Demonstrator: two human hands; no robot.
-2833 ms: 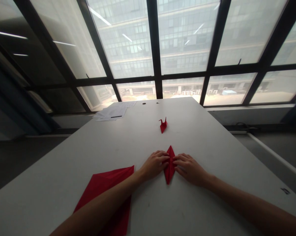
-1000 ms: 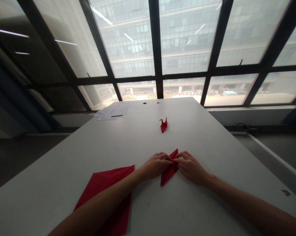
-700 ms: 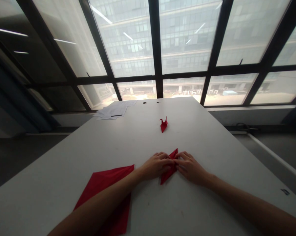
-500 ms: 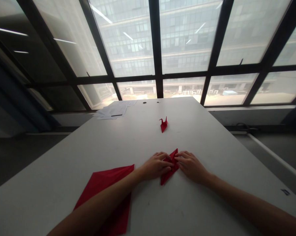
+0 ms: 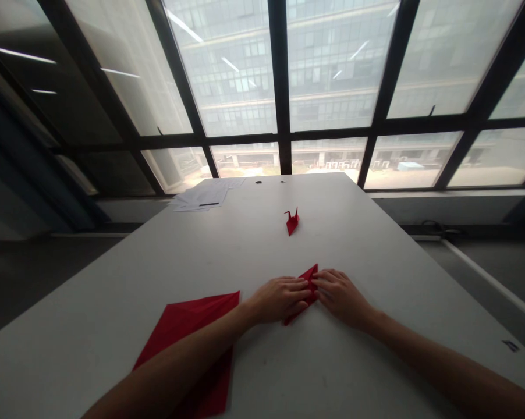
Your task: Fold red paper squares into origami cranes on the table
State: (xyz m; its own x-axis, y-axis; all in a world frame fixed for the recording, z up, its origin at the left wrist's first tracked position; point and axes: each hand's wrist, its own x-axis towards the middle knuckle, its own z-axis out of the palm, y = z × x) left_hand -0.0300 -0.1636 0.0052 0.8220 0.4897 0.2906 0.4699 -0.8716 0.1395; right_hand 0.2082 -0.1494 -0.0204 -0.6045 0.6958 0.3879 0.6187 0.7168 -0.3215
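A red sheet lies on the white table at lower left, a person's left forearm stretched across it and hiding its middle. A small dark mark shows near the table's right edge.

Just beyond the sheet, a folded red paper lies aslant on the table between two bare hands, one point toward the windows, the other toward the person. The left hand lies low over its left side, fingers nearly straight and together, resting on top with no grip around it. The right hand meets its right edge with bent fingers, the tips slightly apart; whether they pinch the paper cannot be told.

Farther up the table, near its center line, a red crane stands apart from the hands, two thin points raised. Loose white papers overlap at the far left, a dark strip lying on them. Behind, black-framed windows look out on a pale building, with a blue curtain at left.
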